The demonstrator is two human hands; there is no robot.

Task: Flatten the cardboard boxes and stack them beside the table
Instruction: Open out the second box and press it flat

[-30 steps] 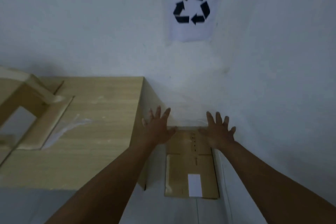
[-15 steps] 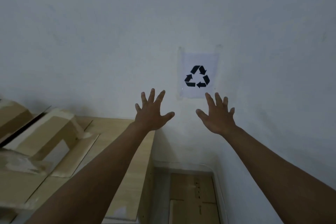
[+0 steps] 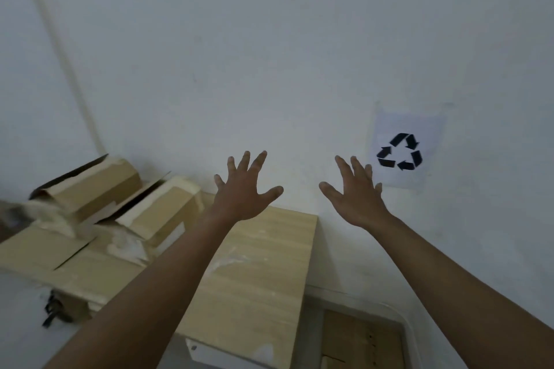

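My left hand and my right hand are raised in front of the white wall, fingers spread, holding nothing. A flattened cardboard box lies on the floor in the gap right of the wooden table, low in the frame. On the table's left part stand opened cardboard boxes: one at the back left, one beside it, and a larger flat one in front. My left hand hovers over the table's far right corner.
A paper sheet with a black recycling sign is stuck on the wall right of my right hand. A white pipe runs up the wall at the left. A black strap hangs by the table's front left.
My hands have lifted off the flattened box on the floor and risen in front of the wall. The view has tilted up and turned left, bringing more boxes on the table into sight.
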